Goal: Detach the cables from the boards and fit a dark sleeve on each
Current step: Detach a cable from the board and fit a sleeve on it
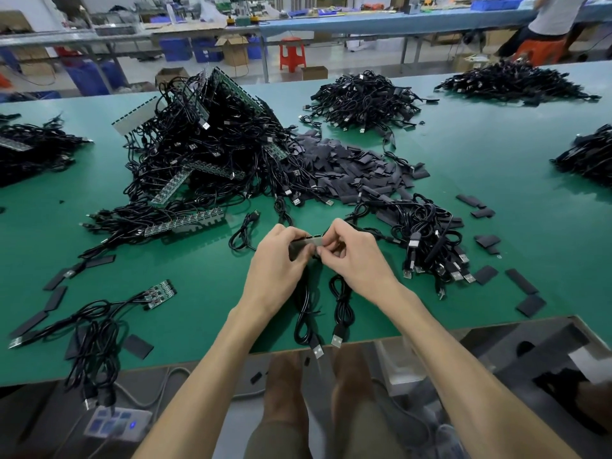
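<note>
Over the desk [185, 313], the left hand [280, 263] and right hand [359, 256] each pinch the board [306, 242] in their grip; two cables [341, 303] dangle.

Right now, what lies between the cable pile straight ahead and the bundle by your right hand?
A heap of flat dark sleeves spreads over the green table between that pile and the bundle, as the head view shows.

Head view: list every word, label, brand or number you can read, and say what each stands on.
No text here can be read.
Held board: any markings are too small to read.
Loose board at the left: print blurred.
Cardboard box in the background: nothing legible.
</note>
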{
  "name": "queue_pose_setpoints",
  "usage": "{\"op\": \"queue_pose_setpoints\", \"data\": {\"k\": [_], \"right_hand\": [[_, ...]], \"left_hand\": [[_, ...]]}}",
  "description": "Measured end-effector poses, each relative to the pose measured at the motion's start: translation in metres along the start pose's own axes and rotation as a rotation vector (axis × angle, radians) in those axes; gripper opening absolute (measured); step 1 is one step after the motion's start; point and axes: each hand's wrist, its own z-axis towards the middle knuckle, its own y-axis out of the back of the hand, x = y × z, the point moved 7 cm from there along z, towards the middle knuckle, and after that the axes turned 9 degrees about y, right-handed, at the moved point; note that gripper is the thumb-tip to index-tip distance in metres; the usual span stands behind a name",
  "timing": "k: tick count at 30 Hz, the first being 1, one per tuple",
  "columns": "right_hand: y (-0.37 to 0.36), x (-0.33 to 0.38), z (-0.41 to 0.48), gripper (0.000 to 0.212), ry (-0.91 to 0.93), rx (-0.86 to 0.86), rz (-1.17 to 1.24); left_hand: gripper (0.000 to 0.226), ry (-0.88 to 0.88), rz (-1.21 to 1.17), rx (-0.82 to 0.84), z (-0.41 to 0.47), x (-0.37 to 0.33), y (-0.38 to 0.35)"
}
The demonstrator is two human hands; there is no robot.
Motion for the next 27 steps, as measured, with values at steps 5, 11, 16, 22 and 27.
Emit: {"op": "queue_pose_setpoints", "data": {"k": [5, 11, 16, 22, 27], "right_hand": [[0.000, 0.000, 0.000, 0.013, 0.002, 0.002, 0.011], [0.002, -0.001, 0.000, 0.012, -0.005, -0.007, 0.031], [0.001, 0.002, 0.000, 0.016, 0.017, -0.001, -0.012], [0.003, 0.000, 0.000, 0.014, 0.020, -0.033, -0.037], [0.024, -0.004, -0.002, 0.009, -0.041, -0.286, 0.023]], "left_hand": [[0.019, 0.000, 0.017, -0.018, -0.001, -0.002, 0.002], [0.020, 0.008, 0.030, -0.031, -0.001, -0.003, 0.002], [0.017, 0.018, 0.052, -0.039, -0.003, -0.003, 0.000], [0.008, 0.010, 0.053, -0.060, -0.001, -0.005, 0.002], [0.007, 0.075, 0.180, -0.265, -0.002, 0.005, 0.019]]}}
